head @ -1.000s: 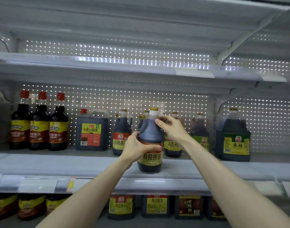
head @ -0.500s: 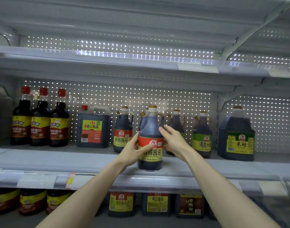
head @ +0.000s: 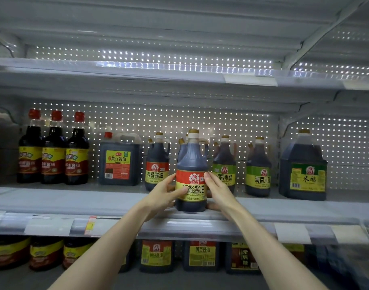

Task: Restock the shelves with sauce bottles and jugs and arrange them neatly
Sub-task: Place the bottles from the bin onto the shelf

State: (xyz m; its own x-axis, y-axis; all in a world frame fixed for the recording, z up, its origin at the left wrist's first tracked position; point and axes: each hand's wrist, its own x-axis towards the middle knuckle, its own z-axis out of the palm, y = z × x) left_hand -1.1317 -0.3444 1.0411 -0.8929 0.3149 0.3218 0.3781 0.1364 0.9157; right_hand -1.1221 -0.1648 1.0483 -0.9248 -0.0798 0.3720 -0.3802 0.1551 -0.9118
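Observation:
A dark soy sauce jug (head: 191,162) with a red and yellow label and a gold cap stands upright near the front of the middle shelf (head: 74,203). My left hand (head: 164,193) grips its left side, thumb across the label. My right hand (head: 218,190) holds its right side at label height, fingers curled round the back. Its label faces me. Another jug stands right behind it, mostly hidden.
On the same shelf: three red-capped bottles (head: 53,149) at left, a square jug (head: 119,162), a matching soy jug (head: 157,162), two green-labelled vinegar jugs (head: 224,164) (head: 258,167), and a big vinegar jug (head: 304,167) at right. More jugs stand on the shelf below.
The jug turned so its label faces me and it settled upright on the shelf. My right hand slid down from the neck to the label; my left hand stayed low on the side.

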